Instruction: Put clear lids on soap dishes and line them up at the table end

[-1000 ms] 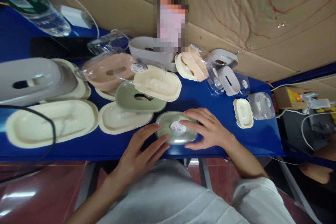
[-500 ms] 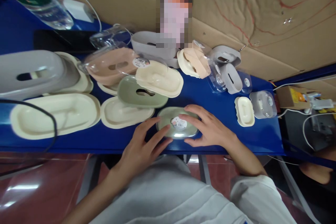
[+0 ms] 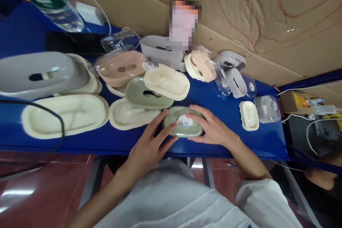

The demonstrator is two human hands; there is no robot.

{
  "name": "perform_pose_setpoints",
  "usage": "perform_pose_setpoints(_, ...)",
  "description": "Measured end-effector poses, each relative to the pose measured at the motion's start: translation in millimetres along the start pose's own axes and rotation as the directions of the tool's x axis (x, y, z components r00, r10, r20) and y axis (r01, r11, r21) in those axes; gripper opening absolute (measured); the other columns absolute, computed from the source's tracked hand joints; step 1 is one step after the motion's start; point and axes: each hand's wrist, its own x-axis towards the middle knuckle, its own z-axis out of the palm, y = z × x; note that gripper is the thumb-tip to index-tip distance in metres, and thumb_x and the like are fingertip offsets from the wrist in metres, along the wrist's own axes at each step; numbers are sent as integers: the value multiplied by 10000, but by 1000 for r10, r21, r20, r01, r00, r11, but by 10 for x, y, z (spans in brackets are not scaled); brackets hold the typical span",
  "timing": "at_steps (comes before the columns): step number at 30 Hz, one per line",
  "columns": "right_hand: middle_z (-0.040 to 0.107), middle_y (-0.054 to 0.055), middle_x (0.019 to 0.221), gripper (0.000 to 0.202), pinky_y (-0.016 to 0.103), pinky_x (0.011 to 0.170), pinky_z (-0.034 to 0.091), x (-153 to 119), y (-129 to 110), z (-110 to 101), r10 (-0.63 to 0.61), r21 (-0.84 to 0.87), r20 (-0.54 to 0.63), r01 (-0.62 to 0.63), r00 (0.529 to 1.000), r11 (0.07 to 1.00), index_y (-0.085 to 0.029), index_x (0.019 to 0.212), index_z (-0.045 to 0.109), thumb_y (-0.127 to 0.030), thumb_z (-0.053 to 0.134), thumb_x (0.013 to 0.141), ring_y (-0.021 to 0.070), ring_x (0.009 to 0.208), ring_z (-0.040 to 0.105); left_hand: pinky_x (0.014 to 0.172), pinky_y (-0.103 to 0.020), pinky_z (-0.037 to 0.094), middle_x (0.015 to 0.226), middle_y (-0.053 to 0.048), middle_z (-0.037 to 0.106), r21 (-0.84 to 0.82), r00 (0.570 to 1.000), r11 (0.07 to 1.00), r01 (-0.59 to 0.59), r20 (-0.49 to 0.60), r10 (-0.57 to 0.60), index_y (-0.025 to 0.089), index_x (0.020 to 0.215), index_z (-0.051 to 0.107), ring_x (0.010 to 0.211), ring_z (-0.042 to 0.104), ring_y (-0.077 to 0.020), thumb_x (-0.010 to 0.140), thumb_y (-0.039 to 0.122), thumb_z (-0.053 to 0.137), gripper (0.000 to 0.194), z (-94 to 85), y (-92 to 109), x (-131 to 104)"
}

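Observation:
A small green oval box [image 3: 175,115] under a clear plastic cover lies flat near the table's front edge. On its top is a round white sticker [image 3: 186,121] with a barcode. My left hand [image 3: 149,139] grips the box's left end, its fingertips on the side and top. From the other side, my right hand [image 3: 212,126] holds the right end with the fingers curved over the cover. Just behind the box, a larger green oval tray with a slot [image 3: 133,92] rests partly on a cream oval base [image 3: 125,117]. A second cream piece [image 3: 168,83] overlaps the green tray.
Grey oval containers [image 3: 53,67] and a long cream tray [image 3: 64,117] stand at left. A wrapped pink tray [image 3: 120,66] lies behind. To the right are a small cream dish [image 3: 250,115] and a clear-covered grey box [image 3: 267,108]. A bottle [image 3: 61,14] and a blurred phone-like thing [image 3: 183,25] are farther back.
The view has shifted slightly, so the things at left appear farther right. Both hands stay around the green box, my left fingers a little closer over its end.

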Motion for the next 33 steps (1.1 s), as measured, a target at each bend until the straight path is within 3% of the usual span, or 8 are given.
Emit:
perform_pose_setpoints(6, 422, 212, 1676, 828, 544, 1248, 496, -127, -88, -25, 94, 11, 0, -94, 996, 996, -219, 1656, 368, -434, 787, 975, 354, 1578, 441, 1155, -442, 595, 1639, -194, 513, -80, 998, 995, -62, 20, 64, 206, 1518, 527, 1459, 606, -301, 1036, 212, 692, 509, -153, -51, -50)
perform_pose_setpoints(11, 443, 183, 1658, 822, 540, 1225, 523, -766, -338, -8, 337, -18, -55, -338, 940, 941, -274, 1647, 384, -465, 793, 960, 356, 1556, 474, 1062, -402, 630, 1466, -111, 681, 117, 979, 979, -165, -98, 177, 254, 1414, 652, 1248, 731, -265, 946, 80, 765, 512, -545, -301, -196)
perform_pose_setpoints(13, 426, 168, 1669, 785, 544, 1228, 518, -1077, -493, 50, 472, -15, -125, -477, 873, 879, -303, 1638, 391, -459, 777, 973, 354, 1567, 459, 1003, -425, 648, 1405, -90, 718, 181, 973, 976, -120, -174, 152, 284, 1403, 674, 1148, 760, -264, 925, 82, 790, 532, -676, -433, -264)
perform_pose_setpoints(16, 407, 159, 1676, 732, 557, 1229, 511, -1495, -697, 154, 644, 28, -267, -662, 717, 749, -321, 1626, 399, -456, 745, 995, 354, 1570, 453, 988, -502, 656, 1396, -66, 723, 221, 973, 974, -49, -209, 97, 366, 1443, 658, 1119, 760, -287, 949, 117, 765, 564, -792, -588, -346)
perform_pose_setpoints(18, 412, 161, 1667, 719, 560, 1198, 535, -1753, -767, 202, 710, 57, -357, -744, 607, 666, -316, 1617, 416, -472, 737, 993, 365, 1549, 476, 999, -545, 650, 1405, -65, 714, 238, 978, 971, -32, -194, 80, 404, 1466, 637, 1140, 752, -304, 981, 144, 724, 556, -813, -649, -386)
perform_pose_setpoints(21, 439, 169, 1645, 736, 565, 1151, 562, -2164, -752, 207, 733, 36, -463, -816, 498, 577, -295, 1603, 455, -532, 740, 967, 391, 1507, 518, 1037, -578, 626, 1412, -100, 705, 266, 984, 963, -49, -155, 93, 354, 1455, 643, 1197, 737, -334, 999, 180, 710, 492, -785, -700, -431)
perform_pose_setpoints(27, 491, 200, 1583, 810, 562, 1081, 580, -2953, -332, 79, 721, -16, -637, -939, 273, 342, -262, 1564, 514, -707, 693, 912, 422, 1412, 587, 1123, -607, 574, 1360, -137, 732, 310, 975, 935, -170, -83, 205, 283, 1469, 620, 1293, 709, -372, 1001, 170, 690, 487, -717, -773, -467)
perform_pose_setpoints(33, 461, 263, 1562, 917, 617, 1191, 455, -3295, 370, -22, 664, 58, -717, -932, 211, 357, -162, 1544, 515, -784, 640, 881, 429, 1480, 476, 1129, -589, 579, 1380, -152, 721, 288, 959, 920, -266, -23, 284, 253, 1544, 551, 1289, 713, -371, 1029, 178, 643, 528, -724, -833, -518)
